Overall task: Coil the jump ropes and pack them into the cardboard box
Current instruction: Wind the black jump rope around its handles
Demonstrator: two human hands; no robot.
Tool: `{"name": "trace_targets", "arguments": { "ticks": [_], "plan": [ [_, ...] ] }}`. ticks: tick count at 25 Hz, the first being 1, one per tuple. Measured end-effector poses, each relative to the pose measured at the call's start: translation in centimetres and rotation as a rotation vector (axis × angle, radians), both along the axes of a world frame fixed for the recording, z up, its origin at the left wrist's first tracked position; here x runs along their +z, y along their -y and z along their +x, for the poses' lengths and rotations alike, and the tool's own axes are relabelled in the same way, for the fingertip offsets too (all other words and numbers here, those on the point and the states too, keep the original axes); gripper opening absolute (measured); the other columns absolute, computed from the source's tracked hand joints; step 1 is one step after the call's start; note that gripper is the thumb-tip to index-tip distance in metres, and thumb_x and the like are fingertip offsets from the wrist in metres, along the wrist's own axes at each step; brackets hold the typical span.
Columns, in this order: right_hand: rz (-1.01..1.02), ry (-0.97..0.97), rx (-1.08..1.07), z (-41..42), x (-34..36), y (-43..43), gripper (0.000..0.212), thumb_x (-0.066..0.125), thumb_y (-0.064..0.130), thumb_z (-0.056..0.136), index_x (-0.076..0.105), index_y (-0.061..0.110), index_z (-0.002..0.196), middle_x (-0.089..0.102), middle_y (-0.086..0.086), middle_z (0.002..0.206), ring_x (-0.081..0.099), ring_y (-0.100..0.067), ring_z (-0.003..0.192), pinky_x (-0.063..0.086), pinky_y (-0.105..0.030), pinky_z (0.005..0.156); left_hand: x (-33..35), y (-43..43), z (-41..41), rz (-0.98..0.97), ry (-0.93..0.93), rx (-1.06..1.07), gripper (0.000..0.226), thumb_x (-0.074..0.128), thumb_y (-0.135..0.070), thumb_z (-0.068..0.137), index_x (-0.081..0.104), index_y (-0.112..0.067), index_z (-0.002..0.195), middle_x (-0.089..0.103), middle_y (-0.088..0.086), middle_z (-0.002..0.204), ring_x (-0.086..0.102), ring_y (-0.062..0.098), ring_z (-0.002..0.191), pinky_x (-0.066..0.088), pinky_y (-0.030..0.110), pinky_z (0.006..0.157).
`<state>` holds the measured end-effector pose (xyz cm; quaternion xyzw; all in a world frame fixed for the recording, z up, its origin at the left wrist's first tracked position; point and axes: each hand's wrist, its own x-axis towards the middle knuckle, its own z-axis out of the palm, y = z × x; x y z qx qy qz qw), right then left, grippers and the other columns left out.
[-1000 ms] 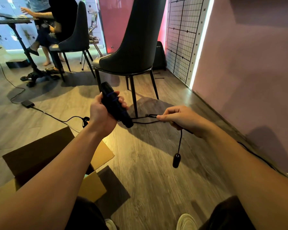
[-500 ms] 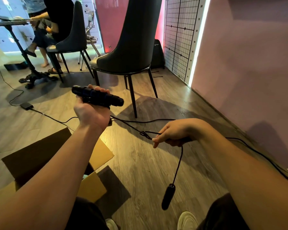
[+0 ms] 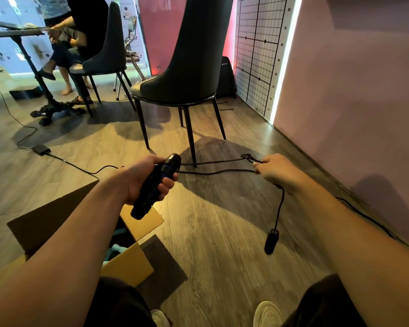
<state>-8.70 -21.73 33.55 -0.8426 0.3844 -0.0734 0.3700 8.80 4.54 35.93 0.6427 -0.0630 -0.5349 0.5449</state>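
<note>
Left hand (image 3: 149,178): fingers and thumb wrapped firmly round a thick black jump-rope handle (image 3: 155,187). The handle is tilted, with its top end toward the chair and its lower end over the box.
Right hand (image 3: 278,172): curled, pinching the thin black cord (image 3: 217,171) at the fingertips. It is held out to the right, roughly level with the left hand and well apart from it.
Cord: two strands run from the handle's top end across to the right hand. A small dark knot or clip (image 3: 247,157) sits just ahead of the right fingertips; I can't tell which it is.
Loose end: below the right hand the cord drops to a small black end piece (image 3: 271,240), which hangs free over the wood floor (image 3: 222,256).
Cardboard box (image 3: 45,218): open on the floor at lower left, partly under the left forearm, with its flaps spread. Something teal (image 3: 117,250) shows inside.
Surroundings: a dark chair (image 3: 187,67) stands just beyond the hands. People are seated at a table (image 3: 14,33) at far left.
</note>
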Motion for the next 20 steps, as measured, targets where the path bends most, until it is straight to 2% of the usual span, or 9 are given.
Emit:
{"name": "trace_targets", "arguments": {
  "ticks": [3, 5, 7, 10, 13, 15, 17, 20],
  "plan": [
    [0.029, 0.008, -0.035, 0.2, -0.3, 0.1, 0.032, 0.056, 0.029, 0.102, 0.071, 0.001, 0.100, 0.046, -0.005, 0.065, 0.035, -0.016, 0.052, 0.024, -0.028, 0.048, -0.2, 0.0, -0.2, 0.127, 0.116, -0.082, 0.048, 0.038, -0.047, 0.100, 0.058, -0.008, 0.082, 0.050, 0.003, 0.059, 0.046, 0.015, 0.042, 0.043, 0.027, 0.042],
    [0.005, 0.014, -0.075, 0.4, -0.5, 0.4, 0.033, 0.055, 0.032, 0.103, 0.070, 0.003, 0.096, 0.050, -0.006, 0.069, 0.040, -0.017, 0.057, 0.028, -0.029, 0.051, 0.1, 0.1, -0.5, 0.082, 0.089, -0.112, 0.049, 0.039, -0.050, 0.099, 0.058, -0.008, 0.081, 0.049, 0.002, 0.058, 0.046, 0.014, 0.043, 0.042, 0.027, 0.043],
    [-0.022, -0.001, -0.082, 0.5, -0.5, 0.6, 0.035, 0.055, 0.033, 0.103, 0.070, 0.001, 0.096, 0.048, -0.006, 0.068, 0.039, -0.018, 0.059, 0.028, -0.030, 0.053, 0.2, 0.0, -0.6, -0.188, -0.080, -0.098, 0.049, 0.040, -0.052, 0.098, 0.059, -0.012, 0.078, 0.045, -0.003, 0.056, 0.043, 0.011, 0.042, 0.040, 0.025, 0.044],
    [0.004, -0.074, 0.019, 0.6, -0.5, 0.0, 0.038, 0.054, 0.032, 0.103, 0.072, -0.001, 0.108, 0.040, -0.005, 0.061, 0.034, -0.018, 0.053, 0.026, -0.029, 0.051, 0.7, 0.1, -0.3, -0.753, -0.375, -0.008, 0.047, 0.033, -0.045, 0.101, 0.062, -0.011, 0.085, 0.050, -0.003, 0.062, 0.049, 0.011, 0.049, 0.044, 0.024, 0.055],
    [0.218, -0.182, 0.166, 0.9, 0.4, -1.3, 0.032, 0.057, 0.039, 0.101, 0.074, 0.012, 0.104, 0.034, -0.002, 0.058, 0.028, -0.016, 0.047, 0.024, -0.027, 0.048, 1.0, 1.2, 0.0, -1.138, -0.491, 0.363, 0.043, 0.030, -0.034, 0.104, 0.061, -0.004, 0.103, 0.058, 0.005, 0.080, 0.058, 0.018, 0.067, 0.051, 0.029, 0.075],
    [0.379, -0.222, 0.254, 0.9, 1.0, -2.1, 0.032, 0.060, 0.042, 0.098, 0.073, 0.013, 0.104, 0.030, 0.001, 0.059, 0.024, -0.014, 0.049, 0.021, -0.028, 0.048, 0.7, 1.9, 0.7, -1.215, -0.401, 0.706, 0.043, 0.029, -0.034, 0.106, 0.057, -0.003, 0.114, 0.061, 0.012, 0.085, 0.062, 0.024, 0.073, 0.054, 0.037, 0.079],
    [0.479, -0.198, 0.314, 0.6, 1.9, -2.7, 0.032, 0.064, 0.041, 0.096, 0.073, 0.011, 0.105, 0.029, 0.002, 0.061, 0.023, -0.012, 0.050, 0.018, -0.029, 0.050, 0.1, 2.4, 1.3, -1.133, -0.193, 0.927, 0.044, 0.031, -0.040, 0.107, 0.055, -0.006, 0.122, 0.062, 0.011, 0.091, 0.062, 0.024, 0.081, 0.055, 0.038, 0.085],
    [0.462, -0.069, 0.402, 0.1, 3.6, -3.4, 0.033, 0.069, 0.043, 0.092, 0.077, 0.011, 0.098, 0.034, 0.000, 0.064, 0.026, -0.012, 0.053, 0.019, -0.031, 0.054, -1.0, 2.6, 1.4, -0.897, 0.178, 0.929, 0.038, 0.032, -0.044, 0.107, 0.054, -0.014, 0.113, 0.060, 0.003, 0.087, 0.059, 0.017, 0.084, 0.049, 0.034, 0.092]
  ]
}}
